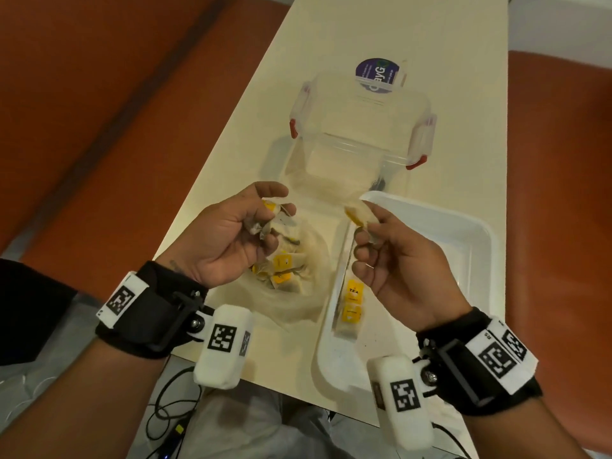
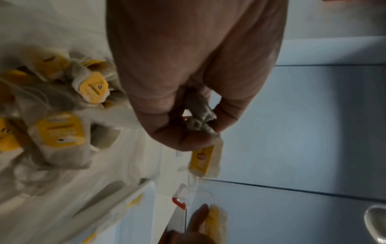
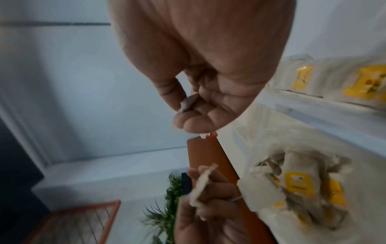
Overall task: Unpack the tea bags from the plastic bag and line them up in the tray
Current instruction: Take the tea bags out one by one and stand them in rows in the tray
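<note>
A clear plastic bag (image 1: 298,303) lies open on the table with several yellow-tagged tea bags (image 1: 284,271) inside. My left hand (image 1: 231,233) is raised above it and grips one tea bag (image 1: 270,217) in curled fingers; the left wrist view shows this tea bag (image 2: 202,158) hanging below the thumb. My right hand (image 1: 387,253) pinches another tea bag (image 1: 359,215) over the left rim of the white tray (image 1: 477,240). Two tea bags (image 1: 352,303) lie in a line along the tray's left side.
An open clear storage box (image 1: 361,134) with red clips stands behind the bag and tray. A round purple label (image 1: 376,74) lies beyond it. The narrow cream table (image 1: 231,134) has orange seating on both sides. Cables hang below the near edge.
</note>
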